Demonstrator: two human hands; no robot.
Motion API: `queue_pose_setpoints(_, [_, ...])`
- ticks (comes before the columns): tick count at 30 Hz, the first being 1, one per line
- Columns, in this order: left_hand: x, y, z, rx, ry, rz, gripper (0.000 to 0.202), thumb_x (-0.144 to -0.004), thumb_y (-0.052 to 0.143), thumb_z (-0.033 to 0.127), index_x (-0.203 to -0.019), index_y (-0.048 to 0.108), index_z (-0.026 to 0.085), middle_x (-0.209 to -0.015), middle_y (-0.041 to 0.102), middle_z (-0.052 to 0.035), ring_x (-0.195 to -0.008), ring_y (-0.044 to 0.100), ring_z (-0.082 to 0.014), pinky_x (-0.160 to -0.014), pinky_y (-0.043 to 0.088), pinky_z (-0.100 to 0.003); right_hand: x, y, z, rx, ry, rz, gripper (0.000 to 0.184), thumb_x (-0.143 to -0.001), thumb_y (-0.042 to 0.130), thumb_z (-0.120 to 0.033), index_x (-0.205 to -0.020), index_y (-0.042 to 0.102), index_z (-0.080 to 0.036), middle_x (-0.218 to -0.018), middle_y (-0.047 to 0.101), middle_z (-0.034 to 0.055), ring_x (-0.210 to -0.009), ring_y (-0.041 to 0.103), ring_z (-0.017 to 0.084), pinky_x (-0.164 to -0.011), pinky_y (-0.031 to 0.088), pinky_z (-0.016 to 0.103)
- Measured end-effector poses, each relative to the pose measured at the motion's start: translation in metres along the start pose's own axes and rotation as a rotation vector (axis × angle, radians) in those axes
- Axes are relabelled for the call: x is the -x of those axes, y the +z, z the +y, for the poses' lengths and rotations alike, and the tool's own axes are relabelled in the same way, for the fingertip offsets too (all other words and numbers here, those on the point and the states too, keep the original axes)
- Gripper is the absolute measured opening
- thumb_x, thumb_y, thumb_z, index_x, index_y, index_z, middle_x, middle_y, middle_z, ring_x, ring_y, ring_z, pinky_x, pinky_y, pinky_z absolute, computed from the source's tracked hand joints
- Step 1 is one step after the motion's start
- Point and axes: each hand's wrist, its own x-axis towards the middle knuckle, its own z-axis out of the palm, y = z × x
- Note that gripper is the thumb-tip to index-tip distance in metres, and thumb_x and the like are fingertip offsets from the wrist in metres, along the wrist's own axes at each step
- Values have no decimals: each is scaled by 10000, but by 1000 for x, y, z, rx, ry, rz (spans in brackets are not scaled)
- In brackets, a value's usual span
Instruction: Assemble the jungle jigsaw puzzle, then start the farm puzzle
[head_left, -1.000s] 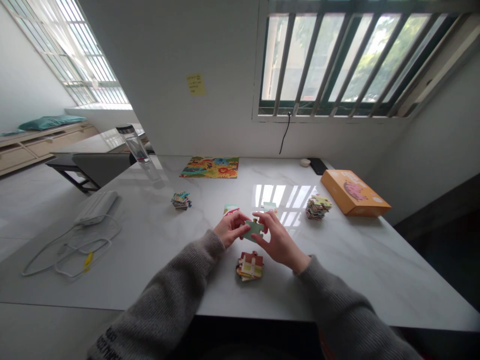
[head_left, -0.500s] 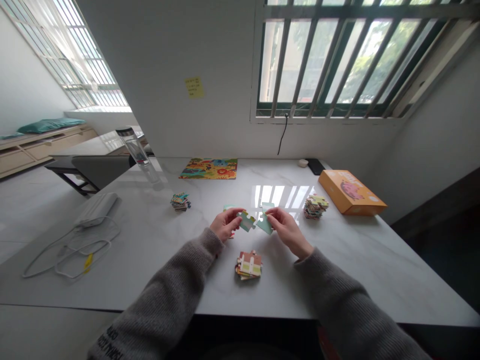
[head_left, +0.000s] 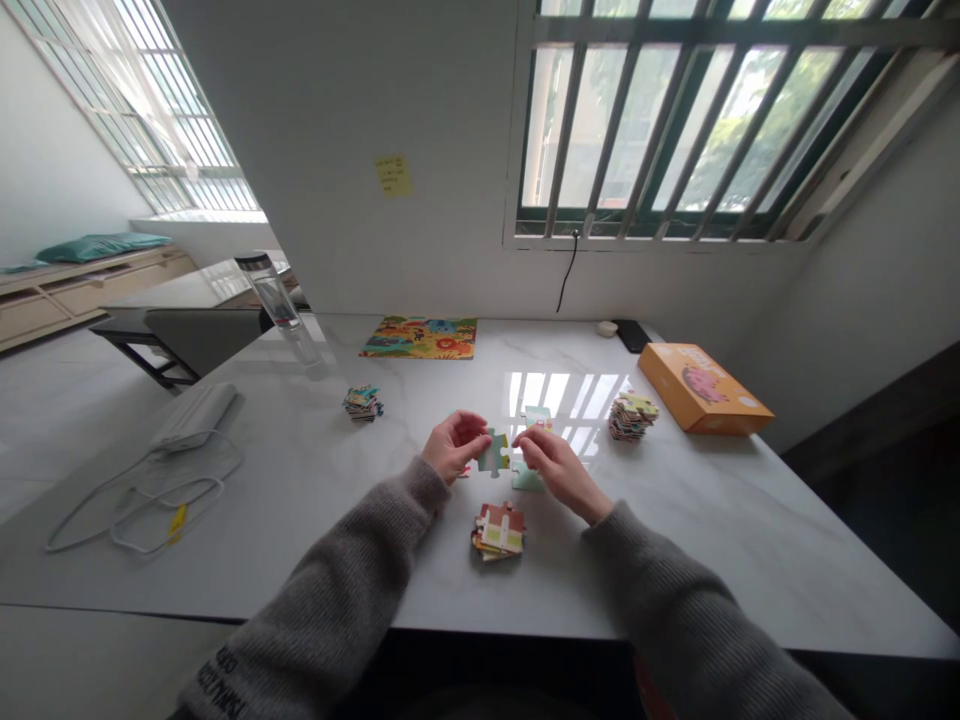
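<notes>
My left hand (head_left: 452, 446) pinches a teal puzzle piece (head_left: 493, 454) just above the white table (head_left: 300, 480). My right hand (head_left: 553, 467) is closed in a pinch against that same piece from the right. A second teal piece (head_left: 525, 479) lies flat on the table under my right fingers. A small stack of puzzle pieces (head_left: 499, 531) sits just in front of both hands. One more loose piece (head_left: 538, 416) lies beyond the hands.
A taller stack of pieces (head_left: 632, 414) and an orange box (head_left: 700, 387) stand to the right. Another small pile (head_left: 362, 403) is at the left, a finished puzzle (head_left: 420, 337) at the back. A bottle (head_left: 271, 292), a white adapter (head_left: 191, 417) and its cable (head_left: 142, 495) occupy the left side.
The two hands drew apart with a teal piece in each, then closed together again. One teal piece now lies on the table under my right hand.
</notes>
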Motion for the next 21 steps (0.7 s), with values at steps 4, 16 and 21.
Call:
queue_pose_setpoints(4, [3,4,-1,-191,185,-49,318,-787,766,434,-845,650,144,-827,635,-45,-736,608,-142,-672,528,-270,1,15,-3,-211,53,-54,348,-896,608,-502,-744,505,-207,-633,493,-42,-588,437,123,-569,353,263])
queue_pose_setpoints(16, [5,-3,-1,-960,839,-45,397,-843,712,287,-1215,595,211,-1109,635,-91,-1004,583,-248,-922,506,-425,3,23,0,-476,215,64,354,-829,677,-488,-733,478,-212,-628,435,-59,-584,390,114,-565,321,260])
queue_pose_setpoints(21, [4,-6,1,-1015,845,-32,357,-771,671,143,-1121,635,207,-1128,656,-87,-1019,592,-249,-906,504,-410,4,27,0,-457,176,0,291,-855,636,-487,-866,517,-221,-693,460,-47,-603,418,123,-563,358,263])
